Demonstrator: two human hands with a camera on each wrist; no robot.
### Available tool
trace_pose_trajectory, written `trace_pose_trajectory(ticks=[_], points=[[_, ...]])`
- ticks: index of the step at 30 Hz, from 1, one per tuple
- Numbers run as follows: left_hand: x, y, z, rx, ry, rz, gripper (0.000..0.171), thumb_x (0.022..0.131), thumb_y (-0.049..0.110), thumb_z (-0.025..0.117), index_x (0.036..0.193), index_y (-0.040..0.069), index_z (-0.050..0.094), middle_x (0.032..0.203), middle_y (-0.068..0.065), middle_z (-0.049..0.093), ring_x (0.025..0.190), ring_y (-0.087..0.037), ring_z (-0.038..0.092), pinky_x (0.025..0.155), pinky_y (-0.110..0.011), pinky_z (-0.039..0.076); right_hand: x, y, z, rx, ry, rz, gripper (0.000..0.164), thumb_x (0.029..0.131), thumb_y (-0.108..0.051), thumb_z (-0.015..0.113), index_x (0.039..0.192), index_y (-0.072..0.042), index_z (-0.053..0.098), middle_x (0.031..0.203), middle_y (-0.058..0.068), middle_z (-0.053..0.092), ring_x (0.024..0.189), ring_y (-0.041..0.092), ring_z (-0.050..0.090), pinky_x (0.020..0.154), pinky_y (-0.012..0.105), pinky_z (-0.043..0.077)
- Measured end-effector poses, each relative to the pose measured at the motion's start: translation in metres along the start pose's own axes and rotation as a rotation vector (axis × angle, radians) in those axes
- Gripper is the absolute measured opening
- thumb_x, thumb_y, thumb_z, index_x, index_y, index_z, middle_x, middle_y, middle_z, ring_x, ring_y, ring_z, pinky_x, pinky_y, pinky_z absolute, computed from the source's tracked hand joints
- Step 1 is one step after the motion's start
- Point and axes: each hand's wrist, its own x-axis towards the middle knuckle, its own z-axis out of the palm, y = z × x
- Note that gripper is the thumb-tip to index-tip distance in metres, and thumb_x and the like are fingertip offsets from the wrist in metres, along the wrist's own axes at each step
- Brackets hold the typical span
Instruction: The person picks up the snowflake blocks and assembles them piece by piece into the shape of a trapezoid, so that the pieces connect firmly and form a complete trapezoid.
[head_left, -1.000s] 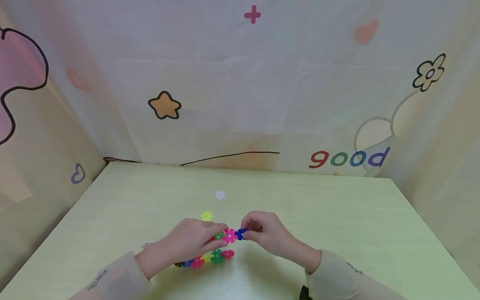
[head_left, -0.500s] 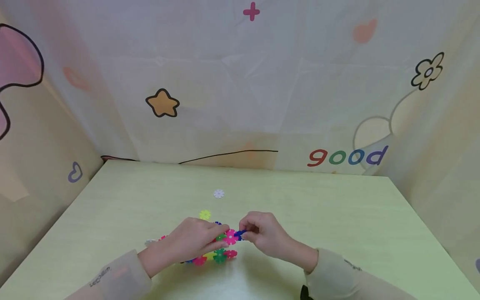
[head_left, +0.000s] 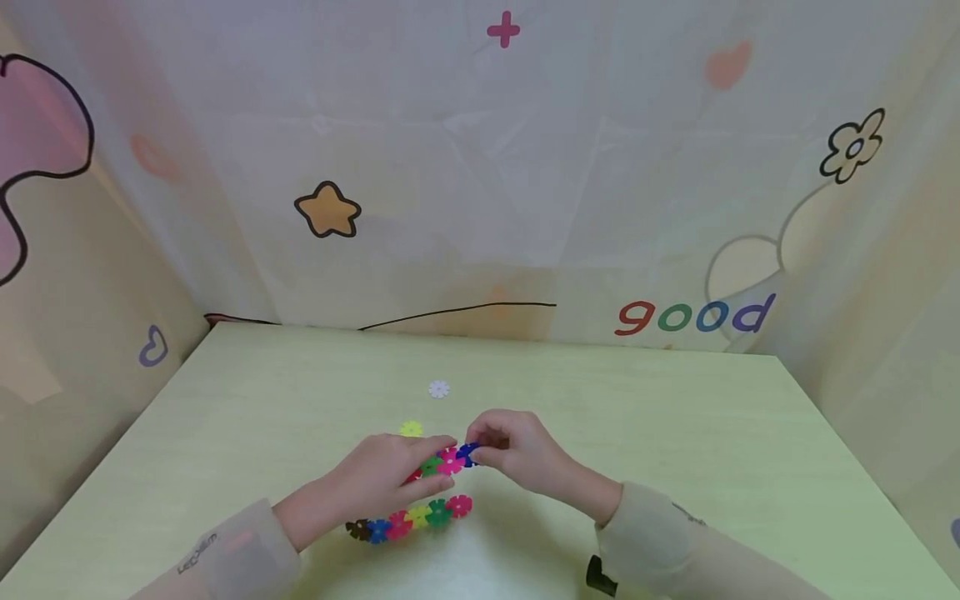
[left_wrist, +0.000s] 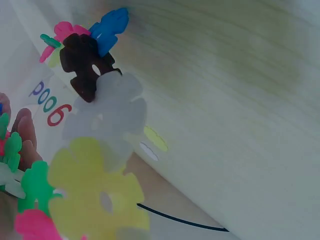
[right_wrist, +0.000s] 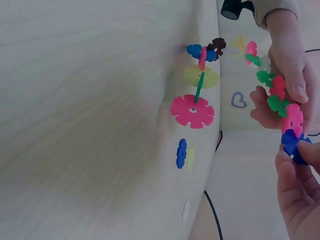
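A chain of interlocking plastic snowflake discs curves round my left hand [head_left: 367,479], which holds it between thumb and fingers. My right hand [head_left: 528,454] pinches a dark blue snowflake disc [right_wrist: 290,142] at the chain's end. That disc meets a pink disc [right_wrist: 293,117], with green [right_wrist: 277,105] and red [right_wrist: 278,86] discs following it. In the left wrist view, a large yellow disc [left_wrist: 95,185], a whitish disc [left_wrist: 112,107] and a dark brown disc [left_wrist: 82,60] continue the chain. Its other end, a pinkish-red disc [head_left: 460,506], hangs low in front of my left hand.
On the pale table [head_left: 637,433] lie a loose yellow disc [head_left: 411,429] and, farther back, a white disc [head_left: 438,389]. A loose blue disc [right_wrist: 181,153] lies near the yellow one. A printed curtain [head_left: 450,167] closes off the back and sides.
Both hands have brought the held end of the chain slightly up and left. The blue disc, edge-on half a second ago, now shows more of its face and overlaps the pink disc.
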Motion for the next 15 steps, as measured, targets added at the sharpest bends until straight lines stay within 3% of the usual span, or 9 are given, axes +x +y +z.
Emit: trace_pose_trajectory(ticks=[4,11,15], points=[[-0.004,-0.003,0.000,-0.025,0.005,-0.036,0.055,0.088,0.055,0.034,0.122,0.014,0.051,0.092,0.007,0.065,0.071,0.001,0.055,0.062,-0.016,0.044,0.008,0.004,0.000,0.028,-0.040,0.022,0.007,0.081,-0.003,0.061,0.088,-0.004,0.061,0.083,0.009,0.062,0.071,0.012,0.054,0.065,0.019,0.049],[-0.017,-0.016,-0.006,0.031,0.014,-0.112,0.054,0.087,0.055,0.036,0.119,0.014,0.054,0.096,0.004,0.066,0.083,-0.008,0.063,0.074,-0.027,0.051,0.026,0.016,-0.003,0.064,-0.089,0.130,0.020,0.080,-0.007,0.062,0.099,-0.005,0.059,0.084,0.006,0.059,0.071,0.015,0.056,0.064,0.030,0.051],[-0.025,-0.025,-0.010,0.048,0.028,-0.124,0.062,0.085,0.060,0.029,0.118,0.014,0.056,0.106,0.001,0.065,0.092,-0.013,0.063,0.077,-0.031,0.051,0.039,0.029,0.002,0.045,-0.124,0.200,0.025,0.080,-0.011,0.064,0.103,-0.004,0.059,0.082,0.005,0.058,0.068,0.014,0.054,0.061,0.028,0.049]])
